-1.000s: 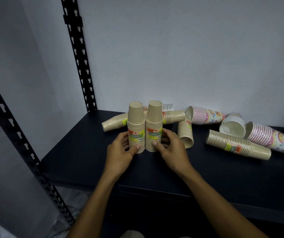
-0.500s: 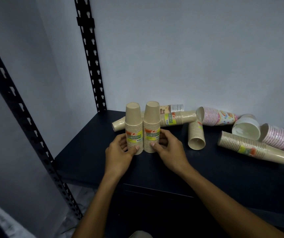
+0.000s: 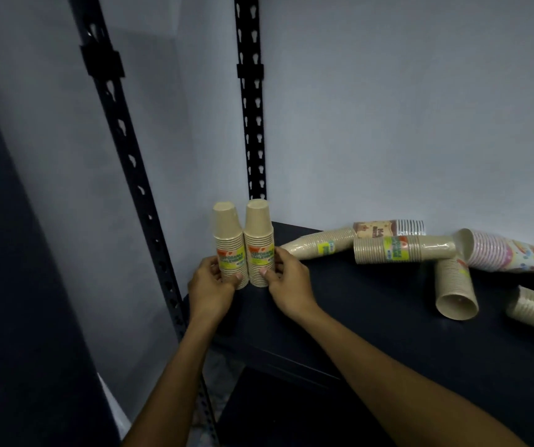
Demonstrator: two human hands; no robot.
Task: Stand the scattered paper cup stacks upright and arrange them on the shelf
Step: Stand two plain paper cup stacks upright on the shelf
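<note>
Two upright kraft cup stacks (image 3: 243, 246) touching side by side at the shelf's (image 3: 372, 321) left end, by the rear post (image 3: 252, 124), your left hand (image 3: 210, 290) gripping the left stack, your right hand (image 3: 286, 282) gripping the right, fallen stacks (image 3: 404, 250) lying to the right.

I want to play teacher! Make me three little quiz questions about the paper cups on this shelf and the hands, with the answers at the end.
1. True or false: the two standing cup stacks touch each other.
2. Which thing is the right hand holding?
A. a pink patterned stack
B. the right-hand standing stack
C. the shelf post
3. Fill in: the brown stack whose open mouth faces the camera is lying ____.

Key:
1. True; they stand side by side, bottoms up, on the shelf.
2. B; the left hand holds the other one.
3. Down, on its side.
</note>
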